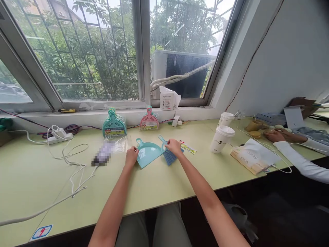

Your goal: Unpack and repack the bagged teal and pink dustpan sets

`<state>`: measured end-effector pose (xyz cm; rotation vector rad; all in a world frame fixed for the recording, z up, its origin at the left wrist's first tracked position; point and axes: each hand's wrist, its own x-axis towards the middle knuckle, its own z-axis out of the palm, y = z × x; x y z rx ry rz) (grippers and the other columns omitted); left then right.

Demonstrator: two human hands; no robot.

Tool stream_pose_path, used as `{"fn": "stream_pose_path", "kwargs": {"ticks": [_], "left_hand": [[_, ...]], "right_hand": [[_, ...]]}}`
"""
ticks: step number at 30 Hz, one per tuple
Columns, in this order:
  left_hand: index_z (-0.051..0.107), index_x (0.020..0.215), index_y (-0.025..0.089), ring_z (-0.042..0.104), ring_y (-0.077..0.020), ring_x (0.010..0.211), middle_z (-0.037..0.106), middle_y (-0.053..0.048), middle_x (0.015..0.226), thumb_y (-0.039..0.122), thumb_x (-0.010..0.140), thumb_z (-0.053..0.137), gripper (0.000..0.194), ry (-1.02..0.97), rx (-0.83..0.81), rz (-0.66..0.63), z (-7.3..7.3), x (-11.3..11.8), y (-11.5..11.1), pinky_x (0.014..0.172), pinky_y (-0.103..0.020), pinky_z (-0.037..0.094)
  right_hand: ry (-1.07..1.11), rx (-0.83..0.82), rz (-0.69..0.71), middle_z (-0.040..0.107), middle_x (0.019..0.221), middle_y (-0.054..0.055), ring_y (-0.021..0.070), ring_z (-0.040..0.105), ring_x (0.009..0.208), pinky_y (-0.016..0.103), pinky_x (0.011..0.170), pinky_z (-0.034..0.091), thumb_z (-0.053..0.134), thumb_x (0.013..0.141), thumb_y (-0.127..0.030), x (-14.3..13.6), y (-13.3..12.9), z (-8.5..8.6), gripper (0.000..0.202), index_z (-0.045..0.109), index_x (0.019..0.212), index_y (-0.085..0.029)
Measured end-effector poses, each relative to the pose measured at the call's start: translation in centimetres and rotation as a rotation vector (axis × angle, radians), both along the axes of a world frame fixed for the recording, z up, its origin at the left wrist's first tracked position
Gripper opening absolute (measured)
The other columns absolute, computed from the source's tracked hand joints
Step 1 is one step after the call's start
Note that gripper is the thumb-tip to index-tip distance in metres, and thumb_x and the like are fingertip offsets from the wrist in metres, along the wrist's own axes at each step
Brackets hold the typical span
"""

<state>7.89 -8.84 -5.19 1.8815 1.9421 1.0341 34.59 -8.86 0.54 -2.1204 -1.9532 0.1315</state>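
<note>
A light-blue dustpan [149,153] lies on the table in front of me. My left hand [132,156] grips its left edge, fingers closed. Just right of the pan is a small hand brush [169,157] with blue bristles facing me. The fingers of my right hand [174,146] are closed on the brush near the base of its light-blue handle, partly covering it. Behind that hand lies a yellow printed label card [189,148]. Farther back, packed green dustpan sets [114,124] and pink dustpan sets [149,120] stand against the wall below the window.
Clear plastic wrap [119,143] and a blurred-out object [103,153] lie on the left, with white cables and a power strip [60,137]. Paper cups [222,140] and a tissue pack [250,157] stand right. Another person's hands [275,136] work at the far right.
</note>
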Motion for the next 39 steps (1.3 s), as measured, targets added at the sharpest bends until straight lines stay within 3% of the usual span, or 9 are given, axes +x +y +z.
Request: {"fn": "stream_pose_path", "kwargs": {"ticks": [4, 8, 11, 15, 20, 28, 31, 35, 39], "left_hand": [[0.058, 0.075, 0.019, 0.059, -0.0188, 0.070, 0.065, -0.005, 0.073, 0.030, 0.083, 0.045, 0.019, 0.007, -0.011, -0.234, 0.4, 2.2, -0.9, 0.066, -0.029, 0.042], [0.061, 0.081, 0.020, 0.059, -0.0187, 0.078, 0.065, -0.005, 0.083, 0.031, 0.089, 0.039, 0.026, 0.125, 0.018, -0.470, 1.0, 3.4, -2.1, 0.070, -0.029, 0.043], [0.062, 0.102, 0.022, 0.055, -0.0237, 0.101, 0.060, -0.009, 0.106, 0.023, 0.086, 0.046, 0.023, 0.243, 0.194, -0.430, 1.5, 3.2, -2.6, 0.083, -0.034, 0.043], [0.056, 0.117, 0.024, 0.047, -0.0291, 0.113, 0.053, -0.012, 0.121, 0.012, 0.078, 0.054, 0.042, 0.370, 0.332, -0.387, 1.6, 2.7, -2.5, 0.095, -0.042, 0.037], [0.060, 0.103, 0.022, 0.051, -0.0269, 0.106, 0.056, -0.012, 0.111, 0.003, 0.080, 0.043, 0.035, 0.404, 0.285, -0.536, 1.1, 3.0, -2.0, 0.092, -0.040, 0.039], [0.060, 0.083, 0.018, 0.056, -0.0285, 0.091, 0.058, -0.014, 0.091, 0.000, 0.077, 0.043, 0.025, 0.456, 0.102, -0.513, 0.8, 3.6, -1.5, 0.079, -0.039, 0.043], [0.062, 0.091, 0.019, 0.053, -0.0292, 0.106, 0.057, -0.015, 0.104, 0.003, 0.080, 0.042, 0.027, 0.303, 0.209, -0.389, 0.6, 3.5, -1.3, 0.091, -0.043, 0.041], [0.053, 0.120, 0.019, 0.050, -0.0278, 0.115, 0.052, -0.014, 0.122, 0.019, 0.085, 0.047, 0.036, -0.210, 0.245, -0.151, 0.3, 3.1, -0.6, 0.096, -0.045, 0.041], [0.048, 0.128, 0.016, 0.058, -0.0245, 0.107, 0.059, -0.014, 0.117, 0.031, 0.085, 0.054, 0.046, -0.666, -0.120, -0.364, -0.6, 3.1, 0.5, 0.092, -0.041, 0.047]], "right_hand": [[0.006, -0.014, 0.176, 0.071, 0.098, 0.005, 0.0194, 0.063, 0.092, 0.026, 0.073, 0.036, 0.060, 0.080, -0.035, -3.8, 0.0, 0.2, 0.019, 0.069, 0.092, -0.023], [-0.095, 0.063, 0.227, 0.068, 0.105, 0.011, 0.0223, 0.060, 0.099, 0.029, 0.082, 0.036, 0.063, 0.080, -0.030, -6.4, -0.1, -0.2, 0.019, 0.068, 0.095, -0.019], [-0.084, 0.050, 0.271, 0.069, 0.106, 0.009, 0.0222, 0.060, 0.102, 0.030, 0.084, 0.035, 0.066, 0.079, -0.031, -6.4, 0.1, -0.3, 0.017, 0.070, 0.092, -0.021], [-0.063, -0.020, 0.315, 0.072, 0.095, 0.005, 0.0204, 0.062, 0.096, 0.029, 0.083, 0.037, 0.069, 0.077, -0.035, -5.7, 0.1, -0.2, 0.013, 0.072, 0.085, -0.025], [-0.028, -0.019, 0.366, 0.073, 0.094, 0.002, 0.0183, 0.063, 0.094, 0.026, 0.079, 0.038, 0.069, 0.078, -0.035, -6.2, -0.5, -0.3, 0.011, 0.072, 0.084, -0.027], [-0.076, 0.024, 0.386, 0.072, 0.097, 0.008, 0.0216, 0.062, 0.095, 0.026, 0.077, 0.041, 0.065, 0.081, -0.025, -7.7, -0.5, -1.0, 0.008, 0.071, 0.085, -0.021], [-0.036, 0.032, 0.380, 0.069, 0.105, 0.010, 0.0219, 0.062, 0.098, 0.025, 0.075, 0.042, 0.061, 0.081, -0.024, -8.0, -0.5, -1.3, 0.016, 0.068, 0.094, -0.019], [0.126, 0.008, 0.204, 0.068, 0.103, 0.011, 0.0224, 0.064, 0.093, 0.026, 0.074, 0.044, 0.060, 0.080, -0.033, -8.3, -0.3, -1.4, 0.023, 0.066, 0.096, -0.017], [0.342, 0.051, 0.102, 0.068, 0.100, 0.010, 0.0193, 0.063, 0.094, 0.026, 0.079, 0.046, 0.046, 0.089, -0.026, -8.3, -0.1, -0.6, 0.023, 0.065, 0.094, -0.015]]}}
